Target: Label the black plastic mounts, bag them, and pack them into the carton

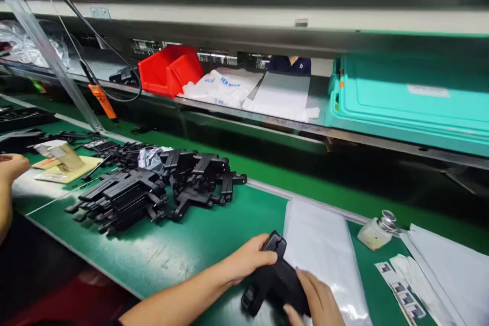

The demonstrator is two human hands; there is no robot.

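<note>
A black T-shaped plastic part (282, 277) is held low over the green bench top, near its front edge. My left hand (250, 260) is closed round its upper end, thumb on top. My right hand (319, 295) grips its lower right side, with the thumb below and the fingers along the edge. Some of the part is hidden behind the fingers. Just behind it lies a flat stack of clear plastic bags (321, 249). Piles of similar black parts (130, 193) lie to the left.
A glass bottle with a metal cap (378, 232), a label strip (401, 293) and white sheets (454, 270) lie on the right. A shelf above holds a red bin (170, 71) and a teal crate (412, 97). An orange tool (102, 102) hangs at left, near a co-worker's hand (13, 165).
</note>
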